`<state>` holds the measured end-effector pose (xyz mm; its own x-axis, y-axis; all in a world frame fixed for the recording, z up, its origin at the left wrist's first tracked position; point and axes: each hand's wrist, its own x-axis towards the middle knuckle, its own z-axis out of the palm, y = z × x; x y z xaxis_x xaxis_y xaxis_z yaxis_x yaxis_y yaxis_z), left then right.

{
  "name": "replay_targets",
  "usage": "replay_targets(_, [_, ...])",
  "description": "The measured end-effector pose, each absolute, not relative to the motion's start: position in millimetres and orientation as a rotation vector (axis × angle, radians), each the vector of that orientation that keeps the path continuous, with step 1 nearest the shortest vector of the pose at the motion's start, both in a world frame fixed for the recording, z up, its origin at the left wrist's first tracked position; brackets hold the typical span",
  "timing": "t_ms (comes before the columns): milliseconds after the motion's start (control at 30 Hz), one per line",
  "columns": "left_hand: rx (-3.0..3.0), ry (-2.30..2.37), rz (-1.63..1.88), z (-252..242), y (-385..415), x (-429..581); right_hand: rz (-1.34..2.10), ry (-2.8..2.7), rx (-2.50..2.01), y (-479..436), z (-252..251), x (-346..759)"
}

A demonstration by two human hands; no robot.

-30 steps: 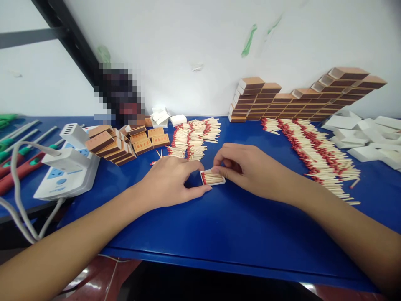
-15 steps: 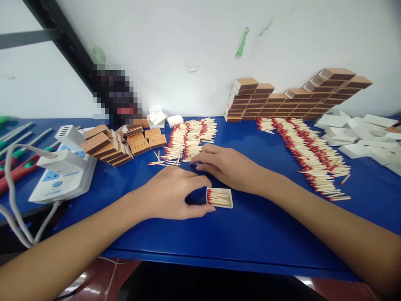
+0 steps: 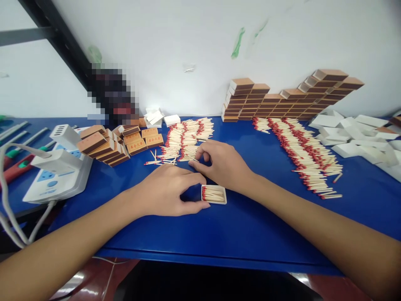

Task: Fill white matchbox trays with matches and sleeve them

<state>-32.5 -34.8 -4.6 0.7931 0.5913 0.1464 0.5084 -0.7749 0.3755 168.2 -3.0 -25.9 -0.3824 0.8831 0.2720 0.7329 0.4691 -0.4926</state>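
A small white matchbox tray (image 3: 216, 203) lies on the blue table, with red-headed matches (image 3: 214, 194) inside it, heads to the left. My left hand (image 3: 169, 190) steadies the tray at its left end, thumb on the near side and a finger on the far side. Beyond it my right hand (image 3: 221, 161) is at the near edge of a match pile (image 3: 189, 136). Its thumb and index finger are pinched together on matches there; how many they hold is hidden. A few stray matches (image 3: 153, 159) lie left of those fingertips.
Filled-looking matchboxes (image 3: 136, 145) are stacked at the left beside a white power strip (image 3: 62, 175) with cables. Against the wall stands a stepped stack of matchbox sleeves (image 3: 278, 104). Another long match pile (image 3: 308, 154) and white trays (image 3: 354, 133) are on the right.
The right thumb and index finger have closed at the edge of the match pile, and the right hand has shifted slightly. The left hand stays at the tray. The whole view has moved a little.
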Motion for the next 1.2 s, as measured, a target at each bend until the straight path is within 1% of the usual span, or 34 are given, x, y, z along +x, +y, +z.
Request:
replay_targets(133, [2.666, 0.830, 0.353, -3, -33, -32, 0.473, -2.302, -1.404, -4, -17, 175])
replay_targets(267, [2.677, 0.816, 0.375, -3, -30, -33, 0.464, -2.358, -1.475, -6, -13, 190])
replay_targets(500, [2.705, 0.952, 0.391, -3, -25, -37, 0.440, -2.385, -1.417, -4, -2, 220])
replay_targets(667, [2.717, 1.071, 0.447, -4, -21, -38, 0.682, -2.471, -1.244, -6, 12, 229])
replay_targets(767, [2.706, 1.058, 0.455, -5, -21, -39, 0.748, -2.555, -1.163, -10, 12, 226])
replay_targets(967, [2.712, 1.041, 0.432, -3, -22, -38, 0.656, -2.546, -1.137, -16, 10, 215])
replay_targets(1133, [2.708, 1.060, 0.364, 0, -24, -37, 0.741, -2.453, -1.109, -14, 9, 213])
replay_targets(1200, [2.710, 1.036, 0.365, 0, -25, -37, 0.695, -2.388, -1.087, -11, 5, 211])
